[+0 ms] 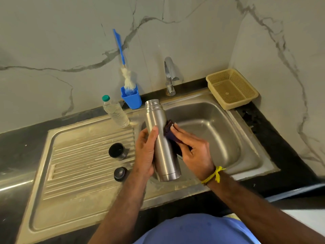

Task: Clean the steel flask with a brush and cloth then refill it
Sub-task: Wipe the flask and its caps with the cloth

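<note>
A: Tall cylindrical brushed-steel flask (162, 140), uncapped, threaded neck up and tilted slightly away, held over the near-left edge of the stainless steel sink basin (211, 124).

B: Grip on it?

A: Left hand (146, 152) wrapped round the lower middle of the body, thumb across the front, fingers hidden behind. Base sticking out below the palm, neck well above it.

B: And the other hand?

A: Right hand (191, 148), yellow thread tied at the wrist, pinching a crumpled dark purple cloth (171, 134) and pressing it against the flask's right side, just above the left thumb.

B: Brush?

A: Blue-handled bottle brush with white fluffy bristles (125, 74), standing bristles-down in a blue plastic cup (131, 99) against the veined marble wall, well apart from both hands.

B: Other bits on the table?

A: Two round black caps (117, 151) on the ribbed steel drainboard (84, 155), left of the flask. Clear plastic water bottle with a green cap (115, 111) behind them. Chrome tap (169, 76) at the back, beige perforated plastic basket (232, 88) on the black table to the right.
</note>
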Available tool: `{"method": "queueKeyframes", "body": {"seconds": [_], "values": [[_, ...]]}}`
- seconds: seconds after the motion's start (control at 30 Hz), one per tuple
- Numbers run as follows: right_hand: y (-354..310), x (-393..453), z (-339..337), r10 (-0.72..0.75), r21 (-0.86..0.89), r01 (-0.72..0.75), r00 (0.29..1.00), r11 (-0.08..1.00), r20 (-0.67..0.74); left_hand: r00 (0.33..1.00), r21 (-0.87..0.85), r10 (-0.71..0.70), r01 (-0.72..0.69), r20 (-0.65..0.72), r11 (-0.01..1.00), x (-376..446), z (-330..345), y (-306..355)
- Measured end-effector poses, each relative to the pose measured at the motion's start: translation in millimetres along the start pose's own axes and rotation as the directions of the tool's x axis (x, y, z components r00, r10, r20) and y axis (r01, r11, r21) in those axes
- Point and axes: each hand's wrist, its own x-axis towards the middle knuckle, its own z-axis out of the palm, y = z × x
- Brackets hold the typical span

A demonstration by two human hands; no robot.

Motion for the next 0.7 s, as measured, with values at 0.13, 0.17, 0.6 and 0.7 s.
{"method": "queueKeyframes", "body": {"seconds": [0.13,0.17,0.6,0.7], "values": [[-1,-5,0,-0.195,-0.097,0.203,0.977,0.974,0.084,0.998,-0.056,-0.052,0.053,0.023,0.997,-8,-4,-10],[1,-2,1,-0.151,-0.094,0.157,0.986,0.983,0.073,0.998,-0.036,-0.06,0.061,0.024,0.998,-10,-4,-9],[-19,52,10,-0.183,-0.205,0.198,0.979,0.958,0.091,0.996,0.046,-0.009,0.005,0.092,0.999,-31,-4,-11],[-10,47,8,-0.091,-0.149,0.095,0.995,0.984,0.032,0.997,0.069,0.024,-0.029,0.074,0.997,-28,-8,-5]]}}
